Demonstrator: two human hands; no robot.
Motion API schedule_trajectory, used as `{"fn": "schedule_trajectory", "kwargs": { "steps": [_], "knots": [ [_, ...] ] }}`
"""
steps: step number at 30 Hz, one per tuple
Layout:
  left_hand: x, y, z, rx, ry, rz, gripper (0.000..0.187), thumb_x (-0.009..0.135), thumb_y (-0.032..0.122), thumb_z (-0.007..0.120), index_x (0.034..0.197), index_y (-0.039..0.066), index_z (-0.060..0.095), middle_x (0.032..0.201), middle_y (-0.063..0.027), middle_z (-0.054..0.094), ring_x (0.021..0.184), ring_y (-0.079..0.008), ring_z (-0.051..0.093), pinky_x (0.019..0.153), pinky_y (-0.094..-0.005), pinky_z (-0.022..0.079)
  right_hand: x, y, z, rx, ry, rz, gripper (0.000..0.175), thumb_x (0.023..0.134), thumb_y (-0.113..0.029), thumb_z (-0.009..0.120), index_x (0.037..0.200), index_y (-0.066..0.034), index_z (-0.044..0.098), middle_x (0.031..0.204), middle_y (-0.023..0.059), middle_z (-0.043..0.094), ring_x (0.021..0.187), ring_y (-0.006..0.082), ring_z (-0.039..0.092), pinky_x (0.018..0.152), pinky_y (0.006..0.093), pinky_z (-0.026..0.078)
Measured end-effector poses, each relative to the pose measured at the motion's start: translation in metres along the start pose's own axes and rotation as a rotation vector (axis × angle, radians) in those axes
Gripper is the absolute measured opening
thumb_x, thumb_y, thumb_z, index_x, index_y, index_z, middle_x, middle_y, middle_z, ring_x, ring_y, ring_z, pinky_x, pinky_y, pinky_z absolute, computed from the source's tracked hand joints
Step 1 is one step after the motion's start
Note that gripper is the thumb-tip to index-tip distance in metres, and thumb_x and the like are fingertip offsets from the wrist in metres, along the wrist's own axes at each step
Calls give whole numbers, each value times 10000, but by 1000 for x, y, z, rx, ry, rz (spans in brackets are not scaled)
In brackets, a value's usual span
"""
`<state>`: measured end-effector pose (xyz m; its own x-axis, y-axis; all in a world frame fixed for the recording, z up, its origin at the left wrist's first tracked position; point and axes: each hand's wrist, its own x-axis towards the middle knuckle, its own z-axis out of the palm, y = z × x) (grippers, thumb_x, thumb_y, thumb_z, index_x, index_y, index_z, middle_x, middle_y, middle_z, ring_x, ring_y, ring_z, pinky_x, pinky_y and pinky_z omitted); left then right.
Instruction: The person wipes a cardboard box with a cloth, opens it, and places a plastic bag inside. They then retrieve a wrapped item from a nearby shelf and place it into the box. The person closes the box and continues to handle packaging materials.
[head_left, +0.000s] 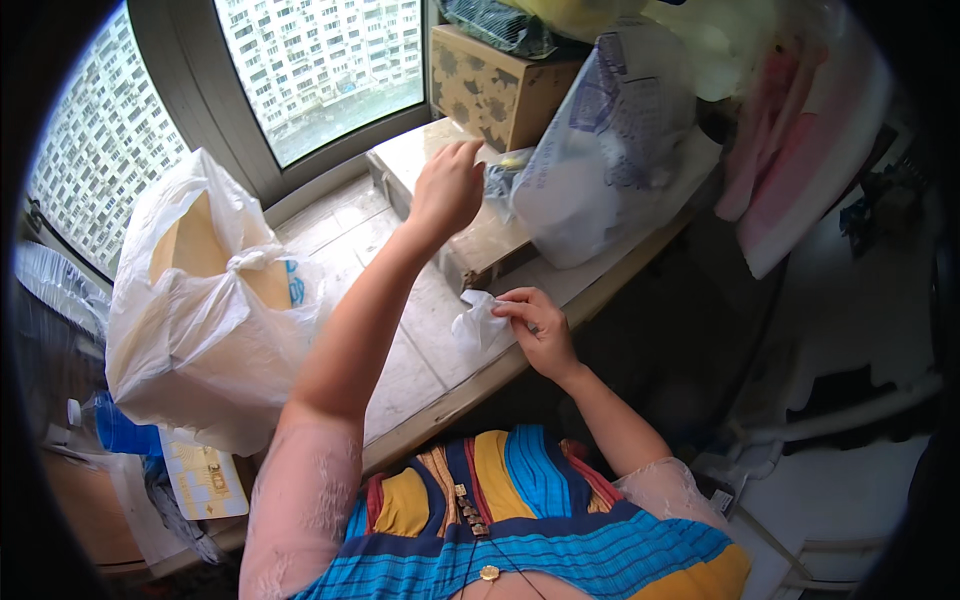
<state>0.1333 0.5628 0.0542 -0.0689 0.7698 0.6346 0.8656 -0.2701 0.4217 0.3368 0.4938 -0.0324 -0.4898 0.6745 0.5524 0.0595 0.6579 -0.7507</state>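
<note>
My right hand (540, 330) pinches a crumpled white tissue or cloth (480, 321) between thumb and fingers, just above the front edge of the tiled windowsill (416, 341). My left hand (448, 187) reaches farther out, over a flat cardboard box (420, 154) that lies on the sill. Its fingers are bent and turned away from me, so whether they hold anything is hidden. Beside its fingertips sits a small clear plastic packet (501, 187) on the box. A large white plastic bag (577, 187) with purple print stands to the right of that packet.
A knotted white plastic bag (217, 337) with a cardboard box inside stands left of my left arm. Behind the flat box is a flower-printed carton (487, 90). A window (330, 67) borders the sill. Lower left are a blue bottle (124, 427) and a white-and-gold box (202, 476).
</note>
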Motion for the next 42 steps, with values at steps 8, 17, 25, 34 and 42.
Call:
{"fn": "schedule_trajectory", "kwargs": {
  "steps": [8,17,25,34,42],
  "knots": [
    [73,-39,98,-2,-590,-34,610,769,332,614,1215,24,334,996,-226,632,944,-416,596,817,-428,460,35,40,-70,-31,118,-113,265,757,128,529,926,-32,656,995,103,599,914,250,588,771,304,469],
    [41,23,-37,213,-796,-380,804,697,387,744,1317,46,364,1042,-236,607,1007,-295,581,867,-359,443,76,91,-91,15,193,-186,263,777,107,507,927,-62,640,957,123,565,906,288,556,783,327,442],
    [-149,39,-159,-386,-61,-861,670,755,279,748,1276,46,398,1035,-46,504,901,-120,482,802,-266,411,76,119,-85,-142,188,-243,196,829,38,516,950,-61,634,954,126,560,925,289,539,821,370,420],
    [-272,22,-107,-1515,129,-1099,477,934,435,484,1216,51,478,974,-106,619,794,-187,638,655,-286,530,38,97,-70,-27,256,-135,239,850,74,487,980,-45,648,1066,69,558,977,188,547,854,286,427],
    [-282,18,-92,-105,-167,-968,1015,663,469,749,1362,-29,207,1311,-279,381,1199,-376,439,998,-397,372,0,-4,46,96,-20,-228,288,732,155,539,915,-23,671,1028,113,595,951,231,585,808,297,470]
  ]
}}
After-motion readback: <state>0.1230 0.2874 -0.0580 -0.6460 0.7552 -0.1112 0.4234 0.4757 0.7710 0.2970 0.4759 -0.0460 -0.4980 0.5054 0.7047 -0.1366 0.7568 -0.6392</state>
